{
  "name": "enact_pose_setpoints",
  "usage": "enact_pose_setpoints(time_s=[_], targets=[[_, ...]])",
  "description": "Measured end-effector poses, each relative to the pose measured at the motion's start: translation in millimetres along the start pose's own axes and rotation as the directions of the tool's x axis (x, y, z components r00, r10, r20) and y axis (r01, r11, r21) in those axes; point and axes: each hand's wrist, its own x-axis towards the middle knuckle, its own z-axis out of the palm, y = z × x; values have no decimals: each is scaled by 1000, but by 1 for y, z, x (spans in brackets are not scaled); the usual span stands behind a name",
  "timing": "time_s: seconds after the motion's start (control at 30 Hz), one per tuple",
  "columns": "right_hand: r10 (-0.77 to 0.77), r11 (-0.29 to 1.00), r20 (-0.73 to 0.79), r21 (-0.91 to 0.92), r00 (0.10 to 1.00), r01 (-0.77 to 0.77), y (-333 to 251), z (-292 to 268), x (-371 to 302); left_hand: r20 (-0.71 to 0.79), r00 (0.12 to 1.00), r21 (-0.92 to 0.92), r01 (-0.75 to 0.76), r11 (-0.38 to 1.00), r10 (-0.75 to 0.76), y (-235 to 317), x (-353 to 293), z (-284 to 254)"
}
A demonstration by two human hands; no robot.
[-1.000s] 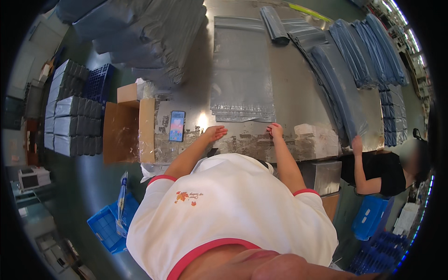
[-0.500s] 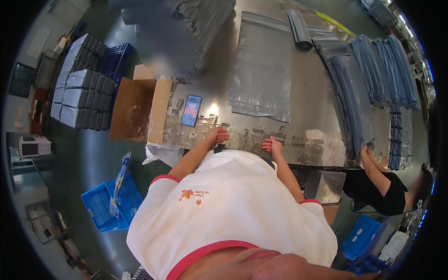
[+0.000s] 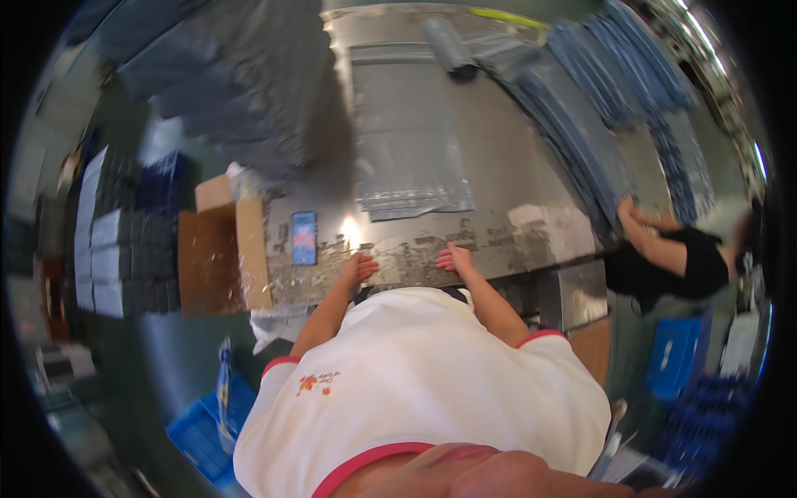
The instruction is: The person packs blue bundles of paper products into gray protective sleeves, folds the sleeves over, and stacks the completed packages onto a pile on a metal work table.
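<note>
Unclenched, your left hand (image 3: 359,267) and right hand (image 3: 453,258) face each other at the metal table's (image 3: 510,162) near edge; grey plastic sheets (image 3: 408,149) lie flat beyond, untouched.

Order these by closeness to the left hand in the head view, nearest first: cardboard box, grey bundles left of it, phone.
1. Phone, left of the left hand.
2. Cardboard box, left of the phone.
3. Grey bundles, left of the box.

Passable over bare surface (image 3: 502,162) between sheets (image 3: 407,149) and bags (image 3: 585,149) | open between left hand (image 3: 359,268) and right hand (image 3: 454,258) | blocked leftward by phone (image 3: 304,238), carton (image 3: 253,253), stack (image 3: 241,91) | narrowed at far end by roll (image 3: 451,48)
</note>
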Motion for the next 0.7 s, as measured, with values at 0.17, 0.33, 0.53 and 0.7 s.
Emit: enact_pose_setpoints(time_s=[0.17, 0.33, 0.53, 0.7], targets=[[-35, 987, 56, -153, 998, 43, -3, -6, -14, -24, 1000, 11, -9, 1000, 10, -2, 2, 2], [1, 1000, -13, 16, 1000, 0, 10, -43, -48, -40, 999, 20, 7, 1000, -6, -2, 3, 2], [-88, 989, -182, 103, 979, 108, 21, -40, -61, -36, 999, -35, 32, 999, -34, -5, 12, -5], [-64, 985, -200, 143, 978, 93, 17, -39, -60, -8, 1000, -10, 29, 1000, -30, 0, 9, -2]])
